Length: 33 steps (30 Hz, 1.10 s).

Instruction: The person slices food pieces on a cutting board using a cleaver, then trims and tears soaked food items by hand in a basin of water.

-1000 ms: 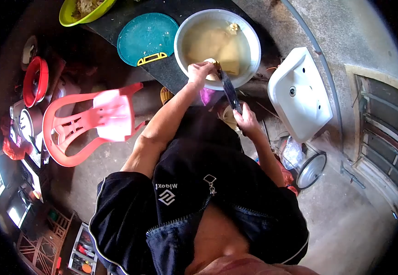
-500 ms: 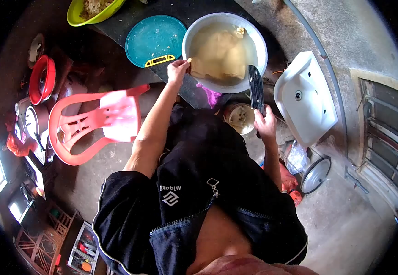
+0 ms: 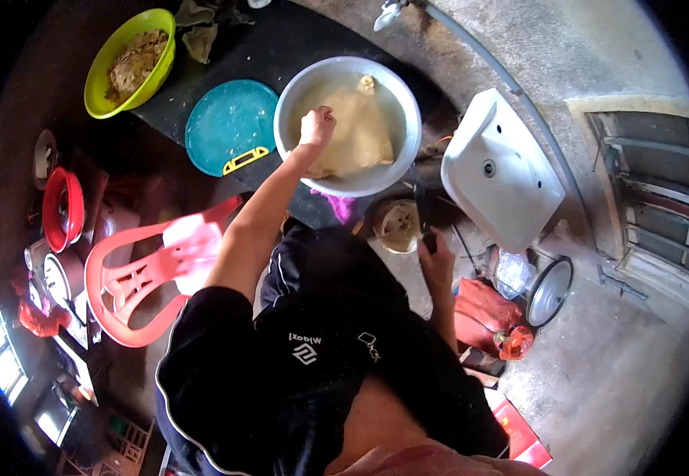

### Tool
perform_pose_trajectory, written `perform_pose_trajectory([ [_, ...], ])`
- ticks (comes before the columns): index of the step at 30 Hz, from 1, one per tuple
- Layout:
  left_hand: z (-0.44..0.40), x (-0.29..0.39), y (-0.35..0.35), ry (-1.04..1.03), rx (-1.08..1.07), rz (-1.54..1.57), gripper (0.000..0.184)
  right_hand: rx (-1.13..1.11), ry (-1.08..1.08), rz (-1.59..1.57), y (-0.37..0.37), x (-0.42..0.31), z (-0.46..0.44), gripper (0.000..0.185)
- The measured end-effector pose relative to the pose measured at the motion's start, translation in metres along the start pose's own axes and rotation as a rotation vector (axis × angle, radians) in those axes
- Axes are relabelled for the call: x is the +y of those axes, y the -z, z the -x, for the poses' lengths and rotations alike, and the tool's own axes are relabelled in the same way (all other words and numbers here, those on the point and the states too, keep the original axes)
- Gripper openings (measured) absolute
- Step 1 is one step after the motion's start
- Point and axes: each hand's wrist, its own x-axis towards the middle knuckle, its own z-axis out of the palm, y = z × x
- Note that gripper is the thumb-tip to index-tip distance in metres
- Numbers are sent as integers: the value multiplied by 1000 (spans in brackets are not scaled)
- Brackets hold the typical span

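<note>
A metal basin (image 3: 282, 136) of cloudy water stands on a dark table. Under the water lies a large pale-yellow piece (image 3: 360, 131) whose kind I cannot make out, and a small pale lump (image 3: 367, 83) sits by the far side. My left hand (image 3: 318, 128) is over the basin's left half with its fingers curled closed; anything between them is hidden. Low to the right of the basin, my right hand (image 3: 437, 258) grips a black-handled knife (image 3: 420, 194), its dark blade seen nearly edge-on. Near the knife is a bucket (image 3: 398, 226) with pale scraps inside.
A teal lid or board (image 3: 229, 123) with a yellow handle lies left of the basin. Beyond it is a yellow-green bowl (image 3: 166, 59) of shredded food. A white sink (image 3: 503, 170) stands to the right, a pink plastic chair (image 3: 142, 278) to the left.
My left hand has moved from the basin's rim to over the water. My right hand has lowered the knife away from the basin's edge, turning its blade edge-on. The whole view has shifted.
</note>
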Motion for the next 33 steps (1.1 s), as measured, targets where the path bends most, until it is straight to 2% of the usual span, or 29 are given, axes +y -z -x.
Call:
perform_pose_trajectory([
  [1,-18,-14,-26,-33,46,-50,30,-17,-45,89,3,4,4,37],
  [2,-34,-26,-49,-64,92,-99,36,6,-29,17,4,-6,8,38],
  [5,-60,-26,-89,114,113,-285,49,33,-111,-50,3,-14,13,38],
  [8,-68,-32,-107,244,31,-212,64,55,-124,-150,1,-16,13,38],
  [9,-63,-18,-96,363,-106,-20,53,51,-137,-151,0,-14,14,38],
  [11,-53,-28,-106,334,-68,250,42,44,-159,-162,-2,-11,11,37],
  [12,-50,-32,-104,316,-42,382,37,19,-182,-160,-2,-15,7,38],
  [14,-35,-30,-88,166,-140,676,34,-36,-223,-158,1,-25,-4,38],
  [15,-23,-23,-78,89,-189,823,33,35,-91,-166,-8,-16,-11,36],
  [16,-1,9,-51,52,-172,750,25,93,-24,-123,-15,-13,-18,33],
  [18,26,21,-36,-57,-144,846,18,124,63,-421,-30,-21,-44,24],
  [19,45,39,-21,-62,-142,923,15,22,-106,-537,-34,-28,-58,21],
  [20,54,35,-21,-185,-25,828,18,-80,-275,-649,-38,-35,-72,18],
  [22,67,34,-15,-328,168,405,20,-81,-246,-877,-58,-52,-97,19],
  [25,95,62,8,-255,162,566,19,-28,-194,-991,-86,-85,-126,26],
  [28,102,52,12,-453,246,338,21,-43,-68,-958,-106,-106,-136,26],
  [29,103,44,11,-453,241,332,30,-74,-42,-940,-108,-110,-135,25],
  [32,105,47,31,-565,156,295,42,-133,-65,-1110,-113,-118,-130,23],
  [33,112,68,57,-545,-50,446,47,-182,-42,-1111,-112,-116,-131,21],
])
